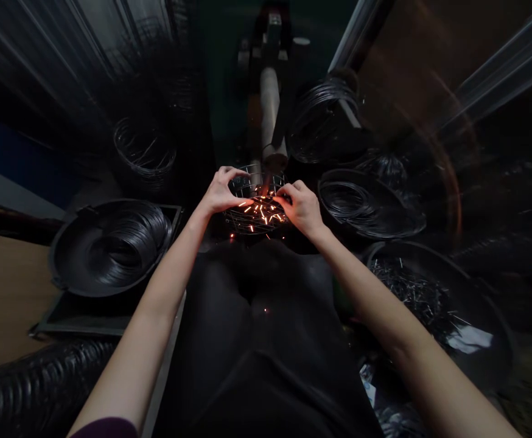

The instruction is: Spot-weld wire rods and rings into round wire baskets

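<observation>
Dark metal wire is formed into the rounded, gridded frame, which is set beneath the long grey cylindrical machine arm, in front of the dark-clothed lap, presumably so that it can be reached from both sides. The left hand is held in a wide curve, thumb and fingers well parted at the frame's left edge, likely so that it can be steadied around the glowing middle; no firm grip is shown. The right hand is curled at the opposite side, with thumb and fingertips drawn close together; whether wire is pinched there cannot be told beside the bright orange sparks (both hands are bare). On the left, a shiny dark wire coil is kept in a wide black round tub, perhaps so that its loops stay gathered. On the right, short, loose metal wire pieces are contained likewise, apparently within easy reach.
</observation>
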`<move>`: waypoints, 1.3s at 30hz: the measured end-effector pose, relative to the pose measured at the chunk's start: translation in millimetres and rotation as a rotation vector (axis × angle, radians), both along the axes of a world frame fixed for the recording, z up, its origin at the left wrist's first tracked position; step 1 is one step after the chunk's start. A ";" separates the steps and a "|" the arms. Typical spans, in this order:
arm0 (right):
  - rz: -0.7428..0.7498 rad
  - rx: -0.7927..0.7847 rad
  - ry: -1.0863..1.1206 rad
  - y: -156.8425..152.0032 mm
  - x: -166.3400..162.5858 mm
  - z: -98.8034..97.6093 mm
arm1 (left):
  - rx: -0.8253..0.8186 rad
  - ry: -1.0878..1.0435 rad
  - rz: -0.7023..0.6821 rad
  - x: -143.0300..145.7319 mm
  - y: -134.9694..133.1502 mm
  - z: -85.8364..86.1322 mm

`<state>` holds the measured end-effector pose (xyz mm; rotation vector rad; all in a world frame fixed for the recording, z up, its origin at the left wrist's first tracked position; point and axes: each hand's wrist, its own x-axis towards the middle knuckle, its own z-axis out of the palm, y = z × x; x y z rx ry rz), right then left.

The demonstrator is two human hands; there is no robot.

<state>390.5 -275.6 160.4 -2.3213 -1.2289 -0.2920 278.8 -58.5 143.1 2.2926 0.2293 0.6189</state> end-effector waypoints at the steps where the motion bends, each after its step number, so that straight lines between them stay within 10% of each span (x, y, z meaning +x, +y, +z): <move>1: -0.006 0.018 0.014 -3.0 -1.0 2.0 | 0.002 -0.005 -0.010 -0.3 1.6 -0.3; 8: -0.025 0.014 0.220 -98.0 -32.4 10.2 | -0.215 0.012 -0.055 -37.5 16.0 -50.3; 13: 0.074 -0.256 0.510 -159.8 -54.2 -42.5 | -0.526 -0.060 0.024 -42.4 12.5 -93.9; 17: 0.140 -0.243 0.741 -182.7 -55.3 -77.9 | -0.585 -0.197 0.104 -44.6 0.4 -91.7; 23: 0.068 -0.017 0.893 -128.9 -65.6 -10.4 | -0.158 -0.241 -0.026 -81.5 -33.7 -42.5; 27: 0.250 -0.169 0.938 -59.8 -64.6 33.9 | 0.135 -0.079 -0.053 -84.2 -57.4 -13.5; 39: 0.353 -0.764 -0.147 -34.1 -70.0 33.8 | 0.157 -0.015 -0.049 -61.7 -63.4 -16.9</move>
